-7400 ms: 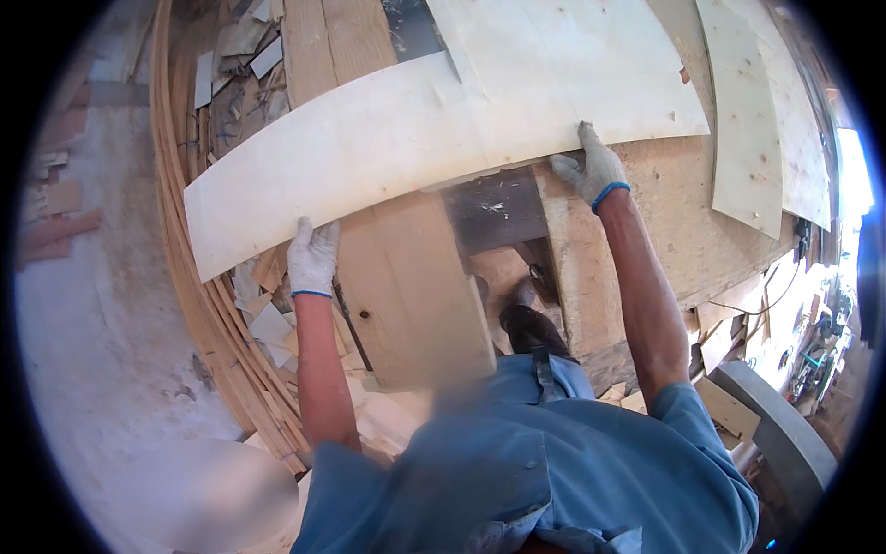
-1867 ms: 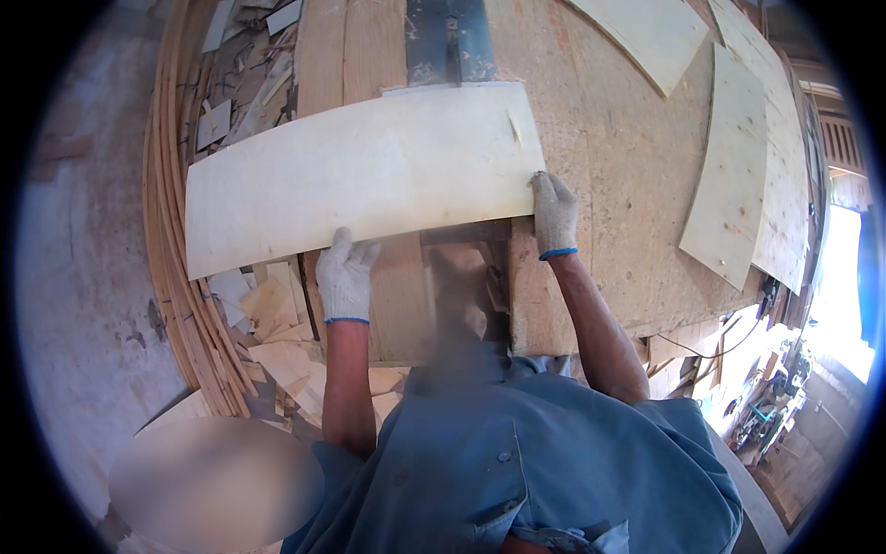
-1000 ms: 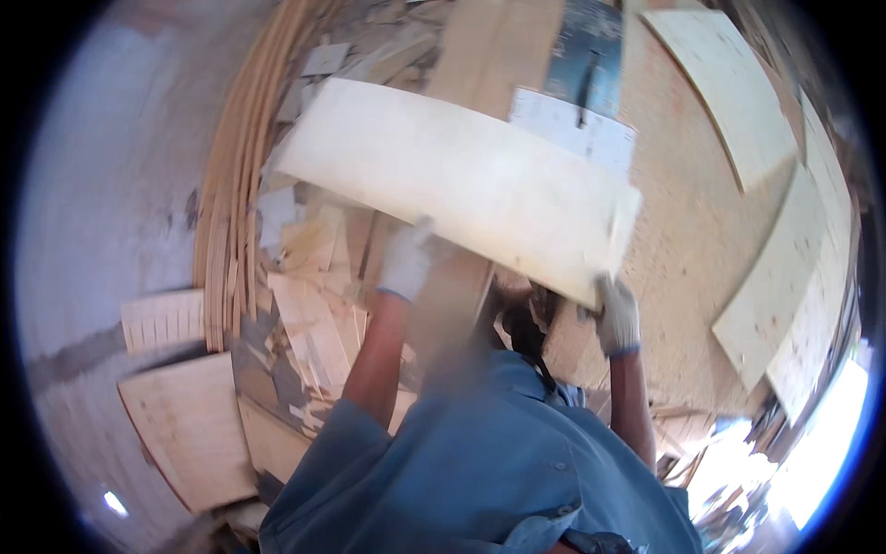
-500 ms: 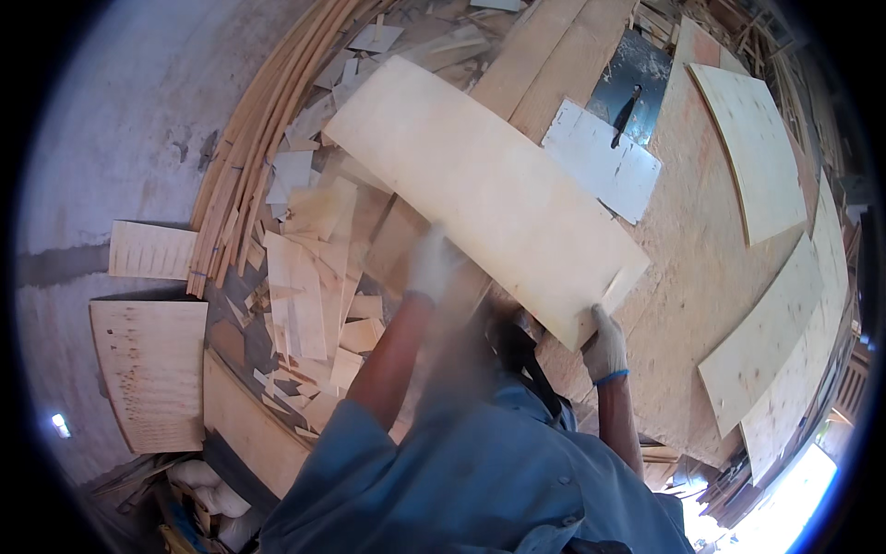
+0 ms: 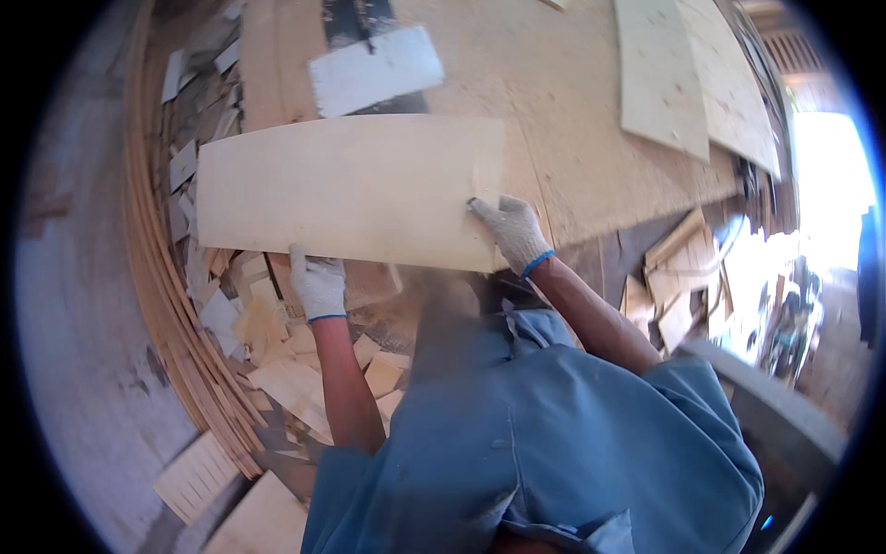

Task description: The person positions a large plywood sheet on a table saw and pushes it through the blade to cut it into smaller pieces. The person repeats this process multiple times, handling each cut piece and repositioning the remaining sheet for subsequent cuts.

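Left hand: my gloved left hand (image 5: 318,284) grips the near edge of the veneer sheet (image 5: 346,189), toward its left half, fingers curled up over the rim.
Right hand: my gloved right hand (image 5: 513,231) clamps the sheet's near right corner, fingers lying flat on its top face.
Veneer sheet: a long, pale, thin panel held across in front of me, roughly level, its long side running left to right, its left end reaching out over the scrap pile.
Work table: a wide plywood table (image 5: 572,111) lies beyond and to the right of the sheet; the sheet's right end overlaps it.
White board: a small white board (image 5: 374,69) sits on the far side, just past the sheet's far edge.
Loose panels: two more pale panels (image 5: 660,74) rest on the table at far right.
Offcuts: broken veneer scraps (image 5: 268,351) litter the floor under my left arm.
Strips: a bundle of thin curved wooden strips (image 5: 161,277) runs along the left.
Clothing: my blue shirt (image 5: 535,443) fills the near centre.
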The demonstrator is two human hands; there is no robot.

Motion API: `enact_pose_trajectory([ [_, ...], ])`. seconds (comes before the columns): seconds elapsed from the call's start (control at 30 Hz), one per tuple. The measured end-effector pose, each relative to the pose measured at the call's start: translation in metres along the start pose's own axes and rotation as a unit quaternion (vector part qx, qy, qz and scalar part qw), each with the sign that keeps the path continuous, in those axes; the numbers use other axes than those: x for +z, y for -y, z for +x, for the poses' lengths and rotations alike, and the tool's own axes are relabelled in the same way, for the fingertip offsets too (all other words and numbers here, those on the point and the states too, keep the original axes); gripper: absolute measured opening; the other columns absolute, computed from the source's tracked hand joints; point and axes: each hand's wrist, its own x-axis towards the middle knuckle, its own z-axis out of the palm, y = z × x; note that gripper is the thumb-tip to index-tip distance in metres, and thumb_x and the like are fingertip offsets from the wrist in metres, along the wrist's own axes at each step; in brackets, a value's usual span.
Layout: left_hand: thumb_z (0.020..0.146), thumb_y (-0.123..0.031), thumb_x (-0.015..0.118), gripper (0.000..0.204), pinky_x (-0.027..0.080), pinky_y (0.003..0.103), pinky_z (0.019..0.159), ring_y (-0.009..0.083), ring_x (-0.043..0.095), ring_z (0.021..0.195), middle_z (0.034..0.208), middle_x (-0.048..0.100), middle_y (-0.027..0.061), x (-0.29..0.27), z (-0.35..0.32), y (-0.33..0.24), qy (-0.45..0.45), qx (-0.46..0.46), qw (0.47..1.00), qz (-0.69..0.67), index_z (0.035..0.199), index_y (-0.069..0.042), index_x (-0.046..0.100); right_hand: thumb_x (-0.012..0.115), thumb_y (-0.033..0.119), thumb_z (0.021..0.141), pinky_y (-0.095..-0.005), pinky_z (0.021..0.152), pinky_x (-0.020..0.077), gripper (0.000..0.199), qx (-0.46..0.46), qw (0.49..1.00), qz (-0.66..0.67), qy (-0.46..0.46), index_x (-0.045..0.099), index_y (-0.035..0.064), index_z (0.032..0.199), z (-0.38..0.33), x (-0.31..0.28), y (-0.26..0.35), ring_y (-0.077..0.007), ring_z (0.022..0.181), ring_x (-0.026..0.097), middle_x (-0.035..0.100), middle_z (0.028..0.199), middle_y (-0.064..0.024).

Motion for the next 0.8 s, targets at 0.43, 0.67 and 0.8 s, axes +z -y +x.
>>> enact_pose_trajectory([
  [0.43, 0.091, 0.000, 0.058, 0.032, 0.052, 0.041, 0.097, 0.0226, 0.061, 0.111, 0.120, 0.063, 0.0116, 0.031, -0.070, 0.032, 0.107, -0.141, 0.975, 0.134, 0.124, 0.000, 0.056, 0.062, 0.024, 0.093, -0.0299, 0.070, 0.0515, 0.029, 0.278, 0.903, 0.251, -0.211, 0.068, -0.0018, 0.104, -0.158, -0.018, 0.003, -0.0147, 0.081, 0.064, 0.069, 0.090, -0.0073],
  [0.67, 0.084, 0.001, 0.069, 0.029, 0.055, 0.033, 0.087, 0.0181, 0.065, 0.096, 0.108, 0.066, 0.0073, 0.085, -0.150, 0.151, 0.231, -0.191, 0.867, 0.397, 0.112, 0.001, 0.062, 0.057, 0.028, 0.094, -0.0325, 0.067, 0.0510, 0.033, 0.527, 0.699, 0.250, -0.414, 0.066, -0.0025, 0.101, -0.284, -0.052, 0.011, -0.0159, 0.077, 0.064, 0.068, 0.083, -0.0073],
  [0.8, 0.081, 0.006, 0.069, 0.036, 0.055, 0.029, 0.083, 0.0171, 0.065, 0.095, 0.105, 0.066, 0.0064, 0.097, -0.205, 0.235, 0.296, -0.303, 0.792, 0.441, 0.116, 0.000, 0.061, 0.053, 0.035, 0.093, -0.0379, 0.063, 0.0494, 0.039, 0.582, 0.678, -0.014, -0.450, 0.066, -0.0019, 0.092, -0.413, 0.033, -0.061, -0.0235, 0.075, 0.065, 0.066, 0.079, -0.0088],
])
